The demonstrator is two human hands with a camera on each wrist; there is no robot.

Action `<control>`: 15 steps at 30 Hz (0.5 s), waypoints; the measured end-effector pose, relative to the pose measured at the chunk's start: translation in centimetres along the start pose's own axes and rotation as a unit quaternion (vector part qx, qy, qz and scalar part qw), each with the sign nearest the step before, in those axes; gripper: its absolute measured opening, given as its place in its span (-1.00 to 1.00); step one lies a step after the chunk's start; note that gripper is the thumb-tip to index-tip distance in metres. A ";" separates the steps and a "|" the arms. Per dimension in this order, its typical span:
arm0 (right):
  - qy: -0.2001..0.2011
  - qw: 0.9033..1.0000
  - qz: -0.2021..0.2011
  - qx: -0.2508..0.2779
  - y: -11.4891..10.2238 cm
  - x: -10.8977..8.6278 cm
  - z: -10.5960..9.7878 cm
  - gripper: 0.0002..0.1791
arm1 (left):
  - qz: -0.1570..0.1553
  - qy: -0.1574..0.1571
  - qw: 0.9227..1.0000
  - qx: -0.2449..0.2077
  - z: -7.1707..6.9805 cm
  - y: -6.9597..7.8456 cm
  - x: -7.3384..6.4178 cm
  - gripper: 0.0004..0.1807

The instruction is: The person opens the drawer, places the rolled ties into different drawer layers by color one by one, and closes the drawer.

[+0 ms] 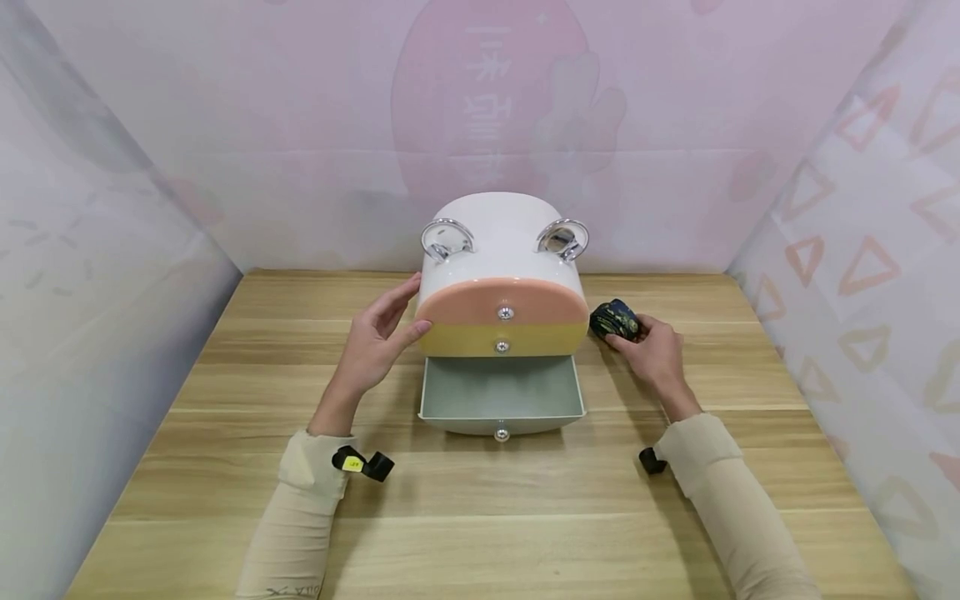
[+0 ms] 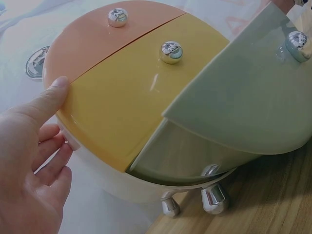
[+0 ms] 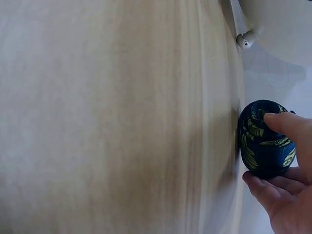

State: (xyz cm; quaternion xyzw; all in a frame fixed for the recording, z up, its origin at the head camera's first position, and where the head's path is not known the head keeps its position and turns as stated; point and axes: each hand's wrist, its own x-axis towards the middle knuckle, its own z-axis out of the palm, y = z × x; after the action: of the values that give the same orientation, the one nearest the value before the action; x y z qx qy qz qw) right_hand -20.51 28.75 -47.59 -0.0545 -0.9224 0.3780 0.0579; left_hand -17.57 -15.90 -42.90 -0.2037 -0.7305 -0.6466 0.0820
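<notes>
A small three-drawer storage box (image 1: 495,225) with a white body stands upright in the head view. Its orange top drawer (image 1: 480,302) and yellow middle drawer (image 1: 457,341) are closed, while the grey-green bottom drawer (image 1: 498,387) is pulled out with bare floor showing. My left hand (image 1: 377,337) rests at the box's left side, thumb on the front edge and fingers along the side wall. To the right of the box, my right hand (image 1: 654,350) pinches a rolled-up dark blue cloth (image 3: 265,153) with yellow-green leaves, thumb on top and fingers beneath.
Two round silver ear-like rings (image 1: 447,240) stick up from the box top. Small silver feet (image 2: 214,199) hold the box above the wooden table (image 1: 480,533). Pink and white patterned walls (image 1: 300,125) close off the back and both sides.
</notes>
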 end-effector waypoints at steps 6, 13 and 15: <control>-0.003 1.000 -0.002 0.017 -0.3 -0.3 -0.4 -0.26 | -0.002 -0.001 1.000 0.000 -0.1 0.0 -0.2 -0.34; 0.004 1.000 -0.021 0.020 -0.7 -0.7 -1.0 -0.25 | -0.002 0.000 1.000 0.003 -0.3 0.1 -0.1 -0.34; 0.003 0.999 -0.026 0.021 -0.7 -0.9 -1.1 -0.25 | -0.002 0.000 1.000 0.004 -0.3 0.1 -0.1 -0.34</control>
State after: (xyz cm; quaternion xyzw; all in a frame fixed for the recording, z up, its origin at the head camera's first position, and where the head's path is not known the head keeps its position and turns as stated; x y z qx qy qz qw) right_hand -19.54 28.89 -46.34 -0.0307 -0.9152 0.3956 0.0710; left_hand -17.46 -16.24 -42.76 -0.2014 -0.7335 -0.6441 0.0814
